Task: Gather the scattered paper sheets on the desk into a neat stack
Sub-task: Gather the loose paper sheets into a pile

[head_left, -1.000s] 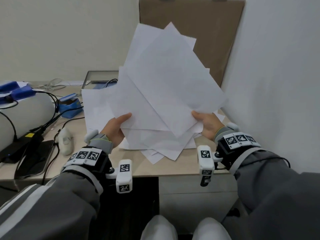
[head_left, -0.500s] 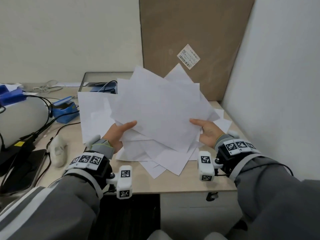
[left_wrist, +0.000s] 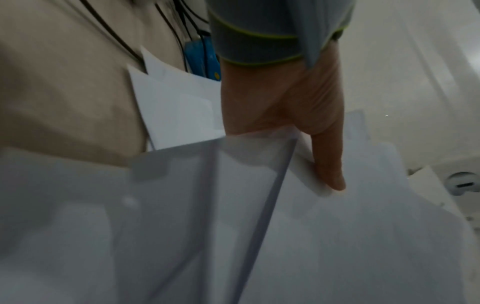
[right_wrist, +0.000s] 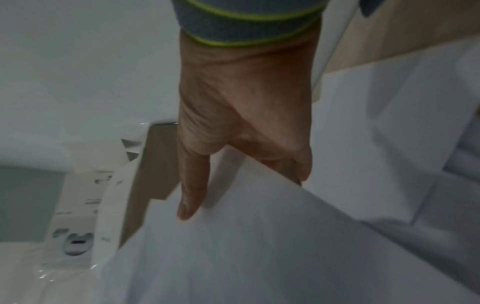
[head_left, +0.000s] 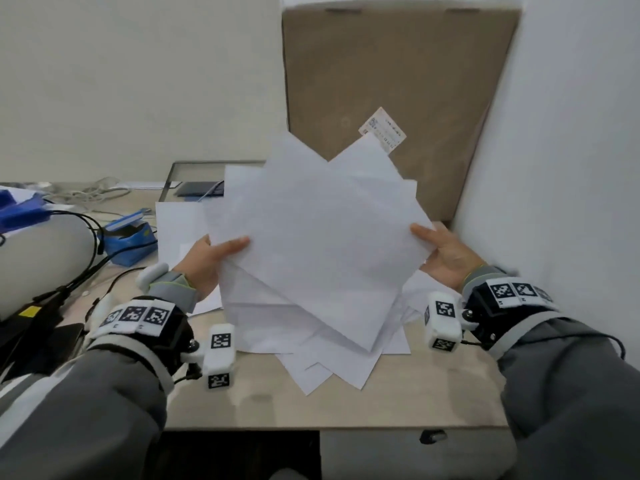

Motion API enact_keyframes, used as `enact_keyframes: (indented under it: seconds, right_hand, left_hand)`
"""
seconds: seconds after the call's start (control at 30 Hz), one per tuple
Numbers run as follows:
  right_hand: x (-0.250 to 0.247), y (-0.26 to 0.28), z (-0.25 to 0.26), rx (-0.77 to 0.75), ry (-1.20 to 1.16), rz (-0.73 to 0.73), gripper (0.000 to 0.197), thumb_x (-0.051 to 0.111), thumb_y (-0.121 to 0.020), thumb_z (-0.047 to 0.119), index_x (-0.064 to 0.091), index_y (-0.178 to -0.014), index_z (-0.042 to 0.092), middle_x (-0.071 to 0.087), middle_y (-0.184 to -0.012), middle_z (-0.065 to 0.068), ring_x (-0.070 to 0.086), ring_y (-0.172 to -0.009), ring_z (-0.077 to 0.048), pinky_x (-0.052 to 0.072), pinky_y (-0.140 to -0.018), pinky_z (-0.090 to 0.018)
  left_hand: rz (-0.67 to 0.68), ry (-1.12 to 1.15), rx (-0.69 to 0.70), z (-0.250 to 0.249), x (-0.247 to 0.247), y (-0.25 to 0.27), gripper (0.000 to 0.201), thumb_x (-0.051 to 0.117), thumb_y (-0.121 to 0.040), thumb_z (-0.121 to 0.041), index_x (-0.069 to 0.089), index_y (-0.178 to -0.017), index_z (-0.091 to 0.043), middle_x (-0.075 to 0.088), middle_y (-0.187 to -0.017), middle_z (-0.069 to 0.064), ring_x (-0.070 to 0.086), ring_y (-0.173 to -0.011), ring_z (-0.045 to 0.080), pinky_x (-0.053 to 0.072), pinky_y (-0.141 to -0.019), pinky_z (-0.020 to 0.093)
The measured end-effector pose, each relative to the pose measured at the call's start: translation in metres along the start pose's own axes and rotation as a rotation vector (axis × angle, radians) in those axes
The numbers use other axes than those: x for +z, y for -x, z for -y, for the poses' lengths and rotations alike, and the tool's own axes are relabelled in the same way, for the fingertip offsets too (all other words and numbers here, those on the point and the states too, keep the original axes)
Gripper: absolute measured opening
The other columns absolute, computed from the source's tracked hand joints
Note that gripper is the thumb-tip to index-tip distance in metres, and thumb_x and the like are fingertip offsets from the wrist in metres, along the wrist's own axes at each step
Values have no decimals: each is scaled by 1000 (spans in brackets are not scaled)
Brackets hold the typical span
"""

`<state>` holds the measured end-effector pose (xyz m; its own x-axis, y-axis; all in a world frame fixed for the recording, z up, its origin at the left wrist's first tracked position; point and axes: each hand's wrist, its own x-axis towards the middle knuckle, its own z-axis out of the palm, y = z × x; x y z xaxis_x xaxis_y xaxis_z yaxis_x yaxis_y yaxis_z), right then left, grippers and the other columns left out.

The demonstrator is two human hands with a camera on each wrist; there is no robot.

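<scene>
White paper sheets are fanning unevenly while the left hand and right hand are pinching opposite edges; loosening the fingers and tapping edges on the table should square them.

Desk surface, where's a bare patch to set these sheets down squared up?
The desk is bare along its front edge, between the left hand side and the right hand, below the sheets. The left end is crowded with cables and a blue box.
</scene>
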<state>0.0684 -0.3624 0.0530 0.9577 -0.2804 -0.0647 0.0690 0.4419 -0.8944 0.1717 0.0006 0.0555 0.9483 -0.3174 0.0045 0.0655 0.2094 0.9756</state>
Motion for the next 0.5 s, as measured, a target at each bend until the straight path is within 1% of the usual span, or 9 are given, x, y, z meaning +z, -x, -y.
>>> enact_keyframes:
  seconds: [0.07, 0.1, 0.13, 0.2, 0.23, 0.3, 0.4, 0.43, 0.5]
  right_hand:
    - [-12, 4, -9, 71, 109, 56, 52, 90, -51, 24, 73, -100, 22, 73, -101, -4, 68, -95, -20, 55, -86, -39]
    - [-14, 6, -13, 106, 208, 57, 53, 88, -57, 20, 69, -107, 19, 73, -99, -4, 70, -88, -17, 58, -77, -32]
    - [-12, 7, -16, 129, 326, 70, 48, 82, -69, 12, 65, -113, 14, 73, -99, -4, 70, -86, -15, 58, -73, -27]
    - [-10, 11, -26, 172, 538, 99, 42, 71, -79, 0, 62, -120, 4, 71, -107, -7, 67, -97, -19, 54, -88, -28]
    - [-7, 12, -30, 187, 608, 101, 40, 70, -80, -3, 62, -119, 0, 70, -110, -10, 67, -98, -23, 53, -90, -31]
    - [-4, 17, -37, 205, 692, 77, 35, 71, -79, -4, 64, -113, -6, 69, -106, -16, 67, -86, -26, 56, -81, -32]
    - [-2, 13, -40, 240, 791, 40, 28, 74, -75, -3, 67, -102, -2, 69, -100, -16, 66, -81, -27, 55, -82, -36]
    - [-4, 12, -38, 267, 818, 36, 27, 76, -74, -2, 67, -99, 1, 70, -98, -15, 67, -81, -28, 55, -82, -36]
    - [-8, 11, -34, 320, 869, 30, 24, 77, -73, 0, 68, -94, 5, 71, -94, -12, 67, -79, -26, 55, -72, -32]
  left_hand:
    - [6, -32, -67, 14, -5, 7, 38, 75, -73, -12, 65, -109, -6, 71, -108, 12, 73, -85, 21, 60, -69, 29]
    - [-11, -75, -92, 20, -4, 8, 29, 70, -77, -6, 65, -106, -5, 70, -108, 12, 73, -80, 21, 60, -68, 31]
    - [-30, -138, -112, 25, -2, 9, 24, 67, -80, -1, 66, -104, -3, 70, -107, 13, 73, -77, 23, 61, -69, 32]
    - [-90, -268, -116, 34, 7, 9, 23, 68, -80, 2, 66, -103, 0, 70, -104, 17, 69, -76, 28, 60, -68, 35]
    - [-134, -312, -100, 37, 10, 7, 24, 69, -80, 2, 65, -104, 0, 69, -101, 17, 67, -77, 28, 57, -68, 35]
    - [-191, -365, -74, 45, 20, 5, 25, 72, -79, -1, 66, -104, -2, 69, -98, 17, 65, -81, 29, 53, -74, 36]
    - [-243, -475, -46, 50, 26, 2, 24, 73, -79, -5, 68, -102, -1, 67, -96, 15, 62, -85, 27, 53, -83, 41]
    - [-252, -485, -44, 50, 27, 0, 19, 73, -79, -6, 69, -97, -3, 67, -94, 15, 62, -84, 27, 54, -85, 43]
    - [-266, -474, -32, 45, 25, -2, 9, 74, -78, -8, 67, -82, -11, 67, -91, 17, 62, -82, 27, 54, -87, 49]
